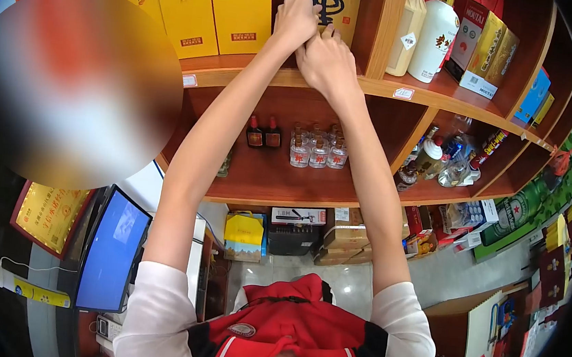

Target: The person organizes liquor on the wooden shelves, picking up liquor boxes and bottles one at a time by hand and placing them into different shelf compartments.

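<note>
Both my arms reach up to the upper wooden shelf. My left hand (297, 16) is at the left edge of a gold box (347, 9) with large dark lettering, one finger stretched upward. Just below and right of it, my right hand (327, 60) rests against the lower front of the same box, its fingertips bent and close together. The two hands touch or overlap near the wrist of the left one. A yellow box (240, 16) with red and dark print stands left of my hands, beside more boxes like it. Whether either hand grips the gold box cannot be made out.
Right of a wooden divider (385, 33) stand a white bottle (434, 41) and several boxes. Small clear bottles (318, 155) and two dark bottles (264, 135) sit on the shelf below. A monitor (111, 251) is at the left. A blurred area hides the upper left.
</note>
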Motion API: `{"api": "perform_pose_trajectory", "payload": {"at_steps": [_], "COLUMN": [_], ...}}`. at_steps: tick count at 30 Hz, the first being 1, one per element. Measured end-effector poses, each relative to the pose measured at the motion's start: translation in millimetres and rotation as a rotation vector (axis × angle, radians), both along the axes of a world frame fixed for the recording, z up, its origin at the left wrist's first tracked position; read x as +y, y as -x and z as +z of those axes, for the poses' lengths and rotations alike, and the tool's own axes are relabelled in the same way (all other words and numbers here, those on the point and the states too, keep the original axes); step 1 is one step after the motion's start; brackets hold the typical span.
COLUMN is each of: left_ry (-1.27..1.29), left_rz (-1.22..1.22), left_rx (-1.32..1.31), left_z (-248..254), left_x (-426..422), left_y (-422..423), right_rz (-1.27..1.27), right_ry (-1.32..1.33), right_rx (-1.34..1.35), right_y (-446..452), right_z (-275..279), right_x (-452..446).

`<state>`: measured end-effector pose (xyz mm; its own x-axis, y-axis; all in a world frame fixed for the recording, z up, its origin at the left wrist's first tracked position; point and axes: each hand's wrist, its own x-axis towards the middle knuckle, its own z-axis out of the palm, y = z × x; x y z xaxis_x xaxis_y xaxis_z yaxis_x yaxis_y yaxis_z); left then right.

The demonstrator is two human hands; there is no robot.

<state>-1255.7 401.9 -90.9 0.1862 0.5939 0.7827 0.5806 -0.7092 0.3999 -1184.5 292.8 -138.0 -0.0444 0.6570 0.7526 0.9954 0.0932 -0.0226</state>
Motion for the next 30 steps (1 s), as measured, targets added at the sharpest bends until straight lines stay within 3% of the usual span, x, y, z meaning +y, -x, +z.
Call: {"api": "perform_pose_trajectory", "payload": {"at_steps": [4, 6, 10, 14, 16, 18, 24, 30], "left_ry": [0.111, 0.145, 0.245, 0.159, 0.092, -0.118, -0.254, -0.064], "left_rz": [0.035, 0.023, 0.080, 0.017, 0.071, 0.083, -0.461, -0.994], "left_rx": [0.065, 0.050, 0.079, 0.016, -0.030, -0.120, -0.683, -0.703], "left_z": [11, 16, 18, 6, 3, -9, -69, -152], "left_x": [7, 5, 0, 2, -20, -46, -207, -318], "left_y": [-2, -3, -2, 1, 5, 11, -58, -229], "right_rz": [0.025, 0.069, 0.147, 0.204, 0.221, 0.205, 0.122, -0.098], "right_ry": [-0.061, 0.205, -0.100, -0.319, -0.304, -0.324, -0.335, -0.351], "right_rx": [0.029, 0.164, 0.074, 0.006, 0.052, 0.129, 0.447, 0.616], "right_y": [0, 2, 12, 11, -4, -26, -141, -309], "right_z": [-1, 6, -9, -33, -43, -56, -116, -159], "right_x": [21, 15, -15, -73, -114, -151, -240, -368]}}
